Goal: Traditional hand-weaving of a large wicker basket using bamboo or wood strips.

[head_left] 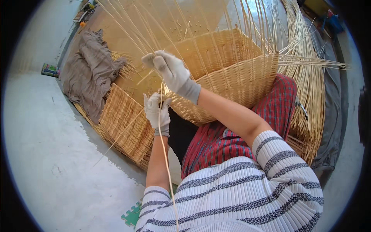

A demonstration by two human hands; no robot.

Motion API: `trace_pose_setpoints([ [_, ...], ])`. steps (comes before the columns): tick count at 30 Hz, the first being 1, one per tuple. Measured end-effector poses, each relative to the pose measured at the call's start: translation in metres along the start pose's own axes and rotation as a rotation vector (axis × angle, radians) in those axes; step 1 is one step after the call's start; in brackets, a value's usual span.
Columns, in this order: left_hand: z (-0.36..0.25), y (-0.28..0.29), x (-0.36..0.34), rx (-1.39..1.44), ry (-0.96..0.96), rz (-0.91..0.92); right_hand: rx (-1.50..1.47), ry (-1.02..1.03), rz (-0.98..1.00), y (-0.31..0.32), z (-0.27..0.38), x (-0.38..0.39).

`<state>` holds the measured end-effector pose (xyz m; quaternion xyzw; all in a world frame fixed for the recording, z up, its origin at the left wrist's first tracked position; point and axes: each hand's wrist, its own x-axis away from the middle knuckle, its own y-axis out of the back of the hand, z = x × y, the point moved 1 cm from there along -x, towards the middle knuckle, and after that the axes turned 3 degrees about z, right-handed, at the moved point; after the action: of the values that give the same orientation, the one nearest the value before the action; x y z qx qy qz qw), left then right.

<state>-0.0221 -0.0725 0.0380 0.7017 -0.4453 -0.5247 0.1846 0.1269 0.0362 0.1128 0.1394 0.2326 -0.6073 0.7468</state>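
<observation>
Basket [235, 83] of pale woven cane rests against the person's leg, between one and two o'clock from centre. At eleven, the gloved right hand [173, 73] is closed around a pale strand [170, 183]; at nine, the left hand [155, 118] is by the basket's end, its grip unclear.

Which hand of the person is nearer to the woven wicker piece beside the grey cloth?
The left hand. It is by the right edge of the woven wicker piece; the right hand is farther off, higher in the picture, near the basket.
</observation>
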Motion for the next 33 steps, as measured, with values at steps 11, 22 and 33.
trace_pose_setpoints([
  [11,-0.015,0.001,0.008,0.190,0.213,-0.085,-0.568,-0.283,-0.149,0.078,-0.040,0.091],
  [22,-0.078,-0.044,0.007,-0.205,0.079,0.433,0.877,0.326,-0.018,0.067,0.004,-0.011],
  [33,-0.070,-0.049,0.003,-0.211,0.122,0.393,0.491,-0.266,0.339,0.171,-0.022,0.149],
])
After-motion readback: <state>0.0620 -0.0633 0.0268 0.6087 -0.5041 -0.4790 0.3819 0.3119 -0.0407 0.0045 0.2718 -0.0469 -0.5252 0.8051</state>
